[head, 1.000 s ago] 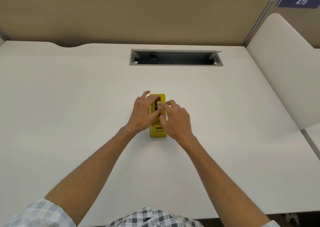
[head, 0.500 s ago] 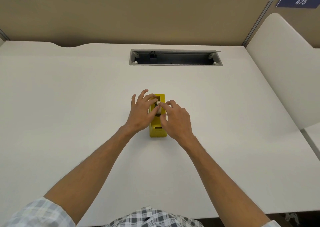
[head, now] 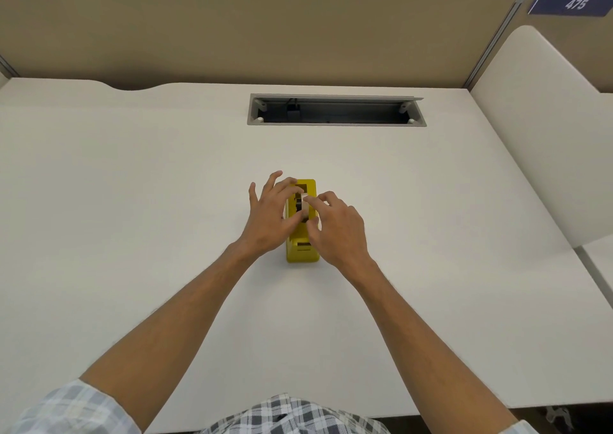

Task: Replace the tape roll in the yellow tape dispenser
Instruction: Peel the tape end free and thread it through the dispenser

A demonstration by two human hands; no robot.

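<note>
Fingers (head: pixel 306 200) of the right hand (head: pixel 338 231) pinch the pale tape roll (head: pixel 302 205) in the well of the yellow tape dispenser (head: pixel 301 249), index on top, thumb low at its near side. The left hand (head: pixel 270 216) braces the dispenser's left flank, thumb against the roll; compared with a second ago its other fingers have lifted and spread, no longer draped over the dispenser's top. That probably frees the roll to be lifted out or seated; which one cannot be told. The dispenser stands on the white worktop (head: pixel 132 218), well short of the cable slot (head: pixel 335 110) beyond it.
</note>
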